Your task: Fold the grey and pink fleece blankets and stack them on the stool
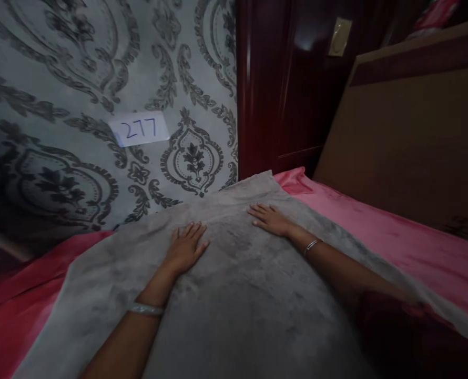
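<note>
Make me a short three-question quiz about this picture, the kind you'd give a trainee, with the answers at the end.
1. True or false: the left hand and the right hand both rest palm down on the grey cloth.

2. Which number is written on the white paper on the patterned wall?
A) 217
B) 277
C) 772

3. Fill in the colour: the sheet showing beyond the grey cloth's right edge is ____.

Key: 1. True; 2. B; 3. pink
</note>
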A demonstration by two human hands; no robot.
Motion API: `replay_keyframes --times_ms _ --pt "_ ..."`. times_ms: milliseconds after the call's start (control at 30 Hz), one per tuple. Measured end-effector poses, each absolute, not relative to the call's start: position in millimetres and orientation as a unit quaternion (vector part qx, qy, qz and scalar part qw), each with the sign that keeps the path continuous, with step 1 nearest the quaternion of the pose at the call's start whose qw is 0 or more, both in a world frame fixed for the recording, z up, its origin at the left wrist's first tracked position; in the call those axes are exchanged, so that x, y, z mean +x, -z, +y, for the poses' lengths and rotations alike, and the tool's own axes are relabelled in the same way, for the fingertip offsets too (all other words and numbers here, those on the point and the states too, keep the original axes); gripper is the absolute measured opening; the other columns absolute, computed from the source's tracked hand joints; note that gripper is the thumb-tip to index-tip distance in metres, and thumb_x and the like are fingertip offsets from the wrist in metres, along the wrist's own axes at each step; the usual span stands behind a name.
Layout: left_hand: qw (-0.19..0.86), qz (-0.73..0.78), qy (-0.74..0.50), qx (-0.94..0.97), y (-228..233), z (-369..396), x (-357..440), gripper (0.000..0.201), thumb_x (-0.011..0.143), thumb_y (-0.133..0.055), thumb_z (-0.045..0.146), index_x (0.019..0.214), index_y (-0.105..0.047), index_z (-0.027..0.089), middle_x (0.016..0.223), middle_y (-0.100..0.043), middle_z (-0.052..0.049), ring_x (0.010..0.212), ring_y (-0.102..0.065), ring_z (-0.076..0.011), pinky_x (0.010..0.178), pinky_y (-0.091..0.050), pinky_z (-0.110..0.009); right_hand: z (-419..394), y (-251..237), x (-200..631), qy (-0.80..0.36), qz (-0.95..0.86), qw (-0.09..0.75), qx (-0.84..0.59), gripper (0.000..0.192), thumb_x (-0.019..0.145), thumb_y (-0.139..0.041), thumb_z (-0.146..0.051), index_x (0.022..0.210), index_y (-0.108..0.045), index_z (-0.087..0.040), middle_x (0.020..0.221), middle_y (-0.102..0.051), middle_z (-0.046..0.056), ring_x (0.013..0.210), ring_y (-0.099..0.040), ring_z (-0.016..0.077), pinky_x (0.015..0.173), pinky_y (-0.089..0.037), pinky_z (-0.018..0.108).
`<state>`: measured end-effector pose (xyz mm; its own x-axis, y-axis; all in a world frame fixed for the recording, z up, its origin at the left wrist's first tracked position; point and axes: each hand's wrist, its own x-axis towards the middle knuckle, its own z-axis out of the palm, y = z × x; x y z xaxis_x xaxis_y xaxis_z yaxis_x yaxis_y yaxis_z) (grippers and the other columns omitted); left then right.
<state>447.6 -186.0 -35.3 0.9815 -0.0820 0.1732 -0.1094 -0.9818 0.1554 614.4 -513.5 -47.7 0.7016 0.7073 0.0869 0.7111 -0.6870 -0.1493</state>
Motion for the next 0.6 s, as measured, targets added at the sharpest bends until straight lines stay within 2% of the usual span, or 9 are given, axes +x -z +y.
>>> replay_keyframes --times_ms 200,300,433,600 --pt "0.053 -0.036 -0.061 0.996 33.9 -184.5 451.6 0.061 0.097 -0.040 0.053 0.154 -0.042 0.031 0.163 -0.035 -0.006 0.153 -0.026 -0.0312 0.122 -0.014 -0.062 -619.9 51.7 656.8 0.025 -0.220 0.089 -0.971 0.062 0.102 -0.028 -0.056 0.159 -0.033 -0.032 0.166 -0.025 0.004 0.153 -0.023 0.0315 0.119 -0.024 0.062" --pt "0.023 -0.004 -0.061 0.998 34.1 -185.2 451.8 0.063 0.097 -0.038 0.053 0.156 -0.040 0.030 0.164 -0.032 -0.006 0.154 -0.022 -0.0328 0.121 -0.014 -0.064 -647.4 52.6 660.3 0.047 -0.144 0.127 -0.980 0.058 0.101 -0.032 -0.048 0.153 -0.045 -0.026 0.161 -0.037 0.008 0.149 -0.031 0.0309 0.118 -0.029 0.058" --pt "0.008 0.015 -0.065 0.998 35.5 -183.5 453.1 0.064 0.096 -0.037 0.054 0.155 -0.041 0.031 0.164 -0.033 -0.005 0.154 -0.022 -0.0344 0.119 -0.017 -0.065 -653.3 46.3 656.0 0.090 -0.115 0.182 -0.973 0.044 0.096 -0.043 -0.039 0.126 -0.069 -0.018 0.138 -0.063 0.013 0.133 -0.051 0.0297 0.111 -0.039 0.043" --pt "0.006 0.003 -0.073 0.997 36.4 -180.9 454.6 0.064 0.095 -0.037 0.056 0.154 -0.042 0.032 0.163 -0.035 -0.004 0.154 -0.023 -0.0336 0.120 -0.019 -0.063 -647.1 31.7 659.2 0.066 -0.043 0.248 -0.965 0.032 0.090 -0.053 -0.036 0.100 -0.074 -0.013 0.110 -0.072 0.017 0.103 -0.064 0.0302 0.089 -0.048 0.037"
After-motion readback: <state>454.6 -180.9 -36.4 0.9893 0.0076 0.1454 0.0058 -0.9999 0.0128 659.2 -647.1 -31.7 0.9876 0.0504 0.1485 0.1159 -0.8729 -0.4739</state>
